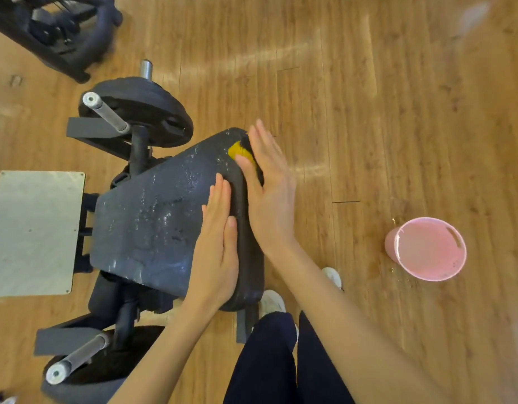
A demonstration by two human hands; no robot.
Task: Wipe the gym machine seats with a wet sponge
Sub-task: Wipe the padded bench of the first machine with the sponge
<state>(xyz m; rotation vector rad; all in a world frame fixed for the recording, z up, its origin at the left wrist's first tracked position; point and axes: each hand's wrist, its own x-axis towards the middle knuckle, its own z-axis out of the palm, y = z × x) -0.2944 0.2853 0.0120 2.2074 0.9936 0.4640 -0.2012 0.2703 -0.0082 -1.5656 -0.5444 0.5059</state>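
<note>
A black padded gym seat (153, 217) fills the middle of the view, its surface wet and speckled with foam. My right hand (269, 193) presses a yellow sponge (239, 151) against the seat's right edge near the far corner; the fingers are straight and the hand hides most of the sponge. My left hand (217, 246) lies flat on the seat's near right part, fingers straight and together, holding nothing.
A pink bucket (397, 246) stands on the wooden floor to the right. Weight plates (141, 112) and steel bars sit at the machine's far and near left. A metal footplate (33, 231) is at the left. My legs and white shoes are below the seat.
</note>
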